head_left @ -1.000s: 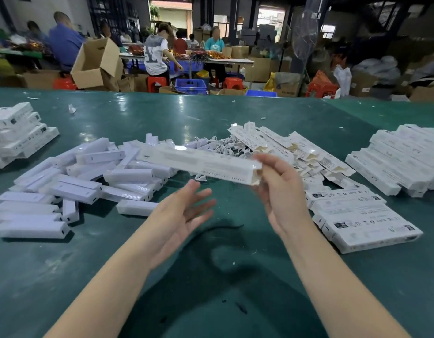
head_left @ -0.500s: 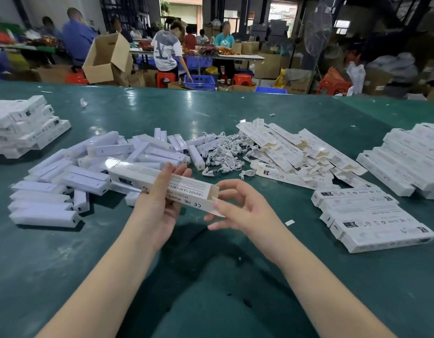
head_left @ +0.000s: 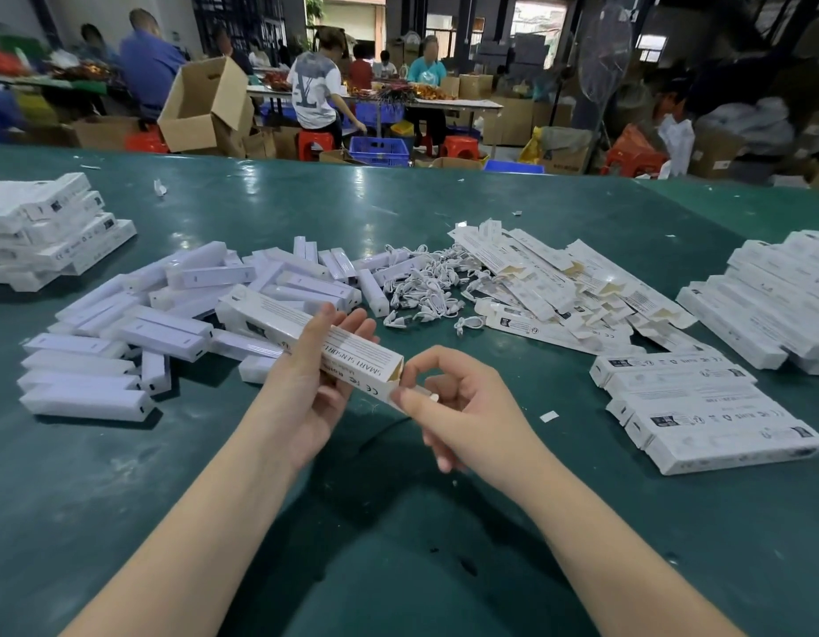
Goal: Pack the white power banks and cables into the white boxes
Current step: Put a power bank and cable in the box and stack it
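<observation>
The left hand (head_left: pixel 306 393) is holding a long white box (head_left: pixel 306 335) in a curled grip, thumb lying on top, raised above the green table (head_left: pixel 122 489). At the box's near, open end the right hand (head_left: pixel 462 406) is pinching the end flap (head_left: pixel 395 394) — something small and white, possibly a cable plug, is showing between its fingers. Beyond the box, loose power banks (head_left: pixel 168 324) are lying piled; right of it, coiled cables (head_left: pixel 426 287) and flattened boxes (head_left: pixel 550 282); further right, closed boxes (head_left: pixel 706 406) — all resting on the table.
</observation>
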`<state>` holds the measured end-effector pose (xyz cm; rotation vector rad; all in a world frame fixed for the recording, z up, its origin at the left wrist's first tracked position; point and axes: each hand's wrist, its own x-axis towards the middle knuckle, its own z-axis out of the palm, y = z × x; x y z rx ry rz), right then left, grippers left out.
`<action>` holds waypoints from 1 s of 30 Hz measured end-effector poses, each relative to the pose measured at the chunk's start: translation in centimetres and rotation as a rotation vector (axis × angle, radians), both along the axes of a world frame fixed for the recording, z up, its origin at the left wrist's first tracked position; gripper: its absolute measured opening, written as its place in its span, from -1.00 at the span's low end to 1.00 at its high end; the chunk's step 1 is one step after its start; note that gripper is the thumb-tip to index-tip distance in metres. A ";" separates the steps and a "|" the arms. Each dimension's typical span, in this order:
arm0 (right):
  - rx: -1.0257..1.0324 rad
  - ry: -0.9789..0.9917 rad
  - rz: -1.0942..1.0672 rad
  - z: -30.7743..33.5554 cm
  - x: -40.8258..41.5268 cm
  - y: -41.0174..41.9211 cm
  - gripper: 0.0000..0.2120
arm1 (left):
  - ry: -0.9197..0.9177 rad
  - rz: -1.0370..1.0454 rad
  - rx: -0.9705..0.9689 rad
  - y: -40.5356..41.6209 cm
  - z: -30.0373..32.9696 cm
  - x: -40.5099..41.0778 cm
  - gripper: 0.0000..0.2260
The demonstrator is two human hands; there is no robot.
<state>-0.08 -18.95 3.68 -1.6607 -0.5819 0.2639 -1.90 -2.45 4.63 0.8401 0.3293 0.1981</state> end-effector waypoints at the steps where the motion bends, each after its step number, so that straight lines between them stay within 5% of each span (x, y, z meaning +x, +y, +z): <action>1: 0.017 0.032 0.004 0.1 0.0 0.0 -0.84 | 0.002 0.005 0.005 -0.1 0.1 -0.1 -0.75; 9: 0.318 0.194 0.150 0.8 -0.6 0.2 -0.89 | -0.095 0.030 -0.062 -0.7 0.5 -0.2 -0.65; 18: 0.283 0.139 0.043 0.4 -0.3 0.5 -0.87 | -0.113 -0.002 -0.064 -0.1 -0.2 0.5 -0.78; 30: 0.401 0.236 0.168 0.8 -0.3 0.5 -0.76 | -0.124 0.003 -0.198 -0.8 0.4 0.1 -0.62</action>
